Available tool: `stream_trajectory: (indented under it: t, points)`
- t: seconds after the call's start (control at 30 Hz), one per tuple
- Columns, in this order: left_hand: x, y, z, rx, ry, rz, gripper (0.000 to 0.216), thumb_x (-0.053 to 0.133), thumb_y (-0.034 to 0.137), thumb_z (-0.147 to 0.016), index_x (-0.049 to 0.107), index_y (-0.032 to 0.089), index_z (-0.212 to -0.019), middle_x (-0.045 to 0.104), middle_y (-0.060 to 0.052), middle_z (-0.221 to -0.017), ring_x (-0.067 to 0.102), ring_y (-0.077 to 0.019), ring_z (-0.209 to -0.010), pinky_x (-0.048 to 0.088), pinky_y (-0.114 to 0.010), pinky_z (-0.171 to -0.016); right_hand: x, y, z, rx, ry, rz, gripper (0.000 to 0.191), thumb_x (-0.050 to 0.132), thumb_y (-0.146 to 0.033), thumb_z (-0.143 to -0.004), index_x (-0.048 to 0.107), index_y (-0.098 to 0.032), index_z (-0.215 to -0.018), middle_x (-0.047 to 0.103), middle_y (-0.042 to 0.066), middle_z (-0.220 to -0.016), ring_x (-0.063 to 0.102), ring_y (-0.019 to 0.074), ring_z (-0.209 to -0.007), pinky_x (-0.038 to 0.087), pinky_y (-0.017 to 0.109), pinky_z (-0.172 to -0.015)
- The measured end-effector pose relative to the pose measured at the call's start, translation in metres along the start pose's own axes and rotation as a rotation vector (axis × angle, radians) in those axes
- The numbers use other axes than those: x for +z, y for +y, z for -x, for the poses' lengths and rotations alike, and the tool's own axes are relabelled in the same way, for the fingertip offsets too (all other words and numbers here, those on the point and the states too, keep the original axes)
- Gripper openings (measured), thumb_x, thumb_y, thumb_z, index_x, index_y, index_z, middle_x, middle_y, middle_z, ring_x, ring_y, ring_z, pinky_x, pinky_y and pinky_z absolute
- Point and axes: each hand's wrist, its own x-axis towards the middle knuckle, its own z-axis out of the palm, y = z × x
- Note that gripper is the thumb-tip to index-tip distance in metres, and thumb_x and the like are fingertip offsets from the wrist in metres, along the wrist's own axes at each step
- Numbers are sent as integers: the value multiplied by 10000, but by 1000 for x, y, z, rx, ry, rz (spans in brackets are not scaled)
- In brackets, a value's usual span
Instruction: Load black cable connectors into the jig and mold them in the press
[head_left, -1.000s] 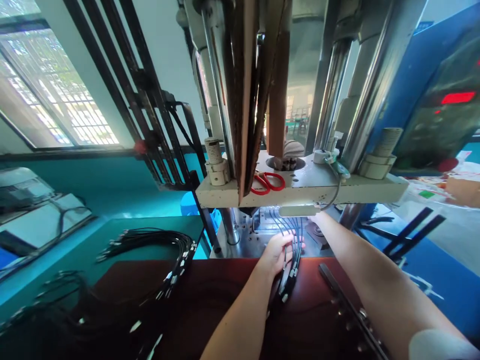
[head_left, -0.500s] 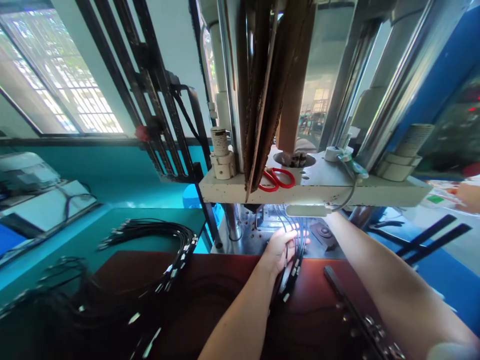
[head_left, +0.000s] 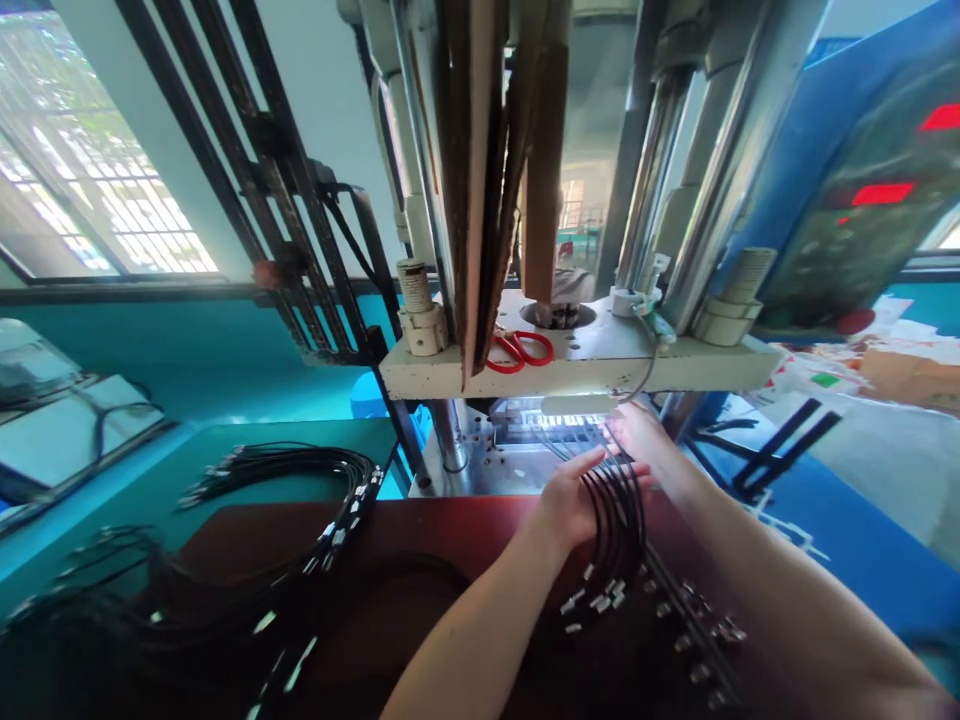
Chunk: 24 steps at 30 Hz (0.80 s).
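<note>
My left hand (head_left: 574, 500) is closed round a bundle of black cables (head_left: 616, 505), its thumb on the near side and fingertips showing past the bundle. White tags (head_left: 600, 600) hang on the lower part of the cables over the dark red table. My right hand (head_left: 634, 432) is just under the press plate, its fingers closed on the upper part of the same cables; the fingertips are partly hidden. Beyond both hands, a lit metal mould (head_left: 551, 425) lies on the press bed, with cable ends reaching towards it.
Red-handled scissors (head_left: 521, 350) rest on the cream press plate (head_left: 675, 372) above my hands. More cables (head_left: 300, 465) lie in bundles at left. A dark bar with metal fittings (head_left: 694, 625) lies on the table (head_left: 450, 515) at right. Steel columns flank the press.
The cable bundle has moved nearer and to the right with my left hand, away from the mould. My right hand has come out from behind the plate to the cables. The view has turned right.
</note>
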Motion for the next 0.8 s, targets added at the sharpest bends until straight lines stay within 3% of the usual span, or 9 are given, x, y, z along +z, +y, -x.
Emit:
stream_trajectory:
  t: [0.07, 0.13, 0.27, 0.4, 0.5, 0.6, 0.7, 0.8]
  points:
    - [15, -12, 2, 7, 80, 49, 226, 458, 274, -865, 582, 86, -889, 567, -41, -626, 548, -121, -534, 440, -272, -626, -10, -1, 20, -2, 48, -43, 103, 557, -289, -751, 539, -188, -766, 519, -28, -444, 443, 108, -329, 310, 195, -302]
    - [26, -23, 5, -12, 117, 72, 217, 407, 236, -903, 542, 101, -800, 414, 32, -510, 397, -52, -407, 346, -181, -477, -20, -4, 37, -26, 119, -74, 123, 576, -275, -712, 555, -173, -779, 544, -18, -458, 476, 104, -346, 318, 181, -311]
    - [42, -53, 22, -72, 187, -43, 264, 364, 220, -924, 477, 119, -707, 235, 84, -450, 206, -24, -342, 173, -137, -375, -44, -11, 68, -57, 250, -102, 116, 558, -277, -723, 561, -177, -781, 569, -21, -488, 508, 109, -363, 389, 195, -339]
    - [55, -98, 58, -132, 13, -419, 241, 541, 335, -830, 517, 133, -700, 301, 70, -414, 216, -43, -334, 166, -180, -350, -85, -13, 99, -56, 357, -88, 95, 519, -281, -763, 541, -189, -770, 590, -9, -508, 546, 122, -399, 426, 201, -365]
    - [62, -117, 80, -76, -83, -604, 355, 654, 469, -713, 540, 132, -709, 349, 61, -416, 265, -48, -352, 206, -195, -361, -123, -7, 126, -60, 396, -56, 99, 514, -275, -767, 537, -182, -793, 604, 1, -527, 550, 120, -404, 431, 198, -376]
    - [64, -118, 84, -29, -60, -667, 418, 686, 531, -650, 538, 143, -699, 352, 66, -411, 283, -49, -366, 235, -197, -381, -155, 6, 157, -80, 419, -3, 125, 529, -297, -756, 514, -181, -799, 573, -24, -520, 523, 102, -377, 394, 180, -358]
    - [66, -118, 84, -56, -49, -777, 414, 690, 545, -634, 568, 150, -666, 368, 57, -386, 285, -53, -346, 251, -214, -382, -171, 18, 194, -87, 422, 91, 167, 500, -338, -769, 504, -174, -806, 556, -23, -554, 525, 101, -382, 382, 185, -354]
    - [77, -127, 90, 17, 112, -900, 323, 734, 487, -598, 596, 195, -603, 420, 34, -368, 354, -92, -332, 265, -241, -365, -174, 25, 228, -103, 378, 237, 167, 528, -308, -741, 548, -158, -812, 549, -23, -577, 571, 134, -471, 483, 262, -470]
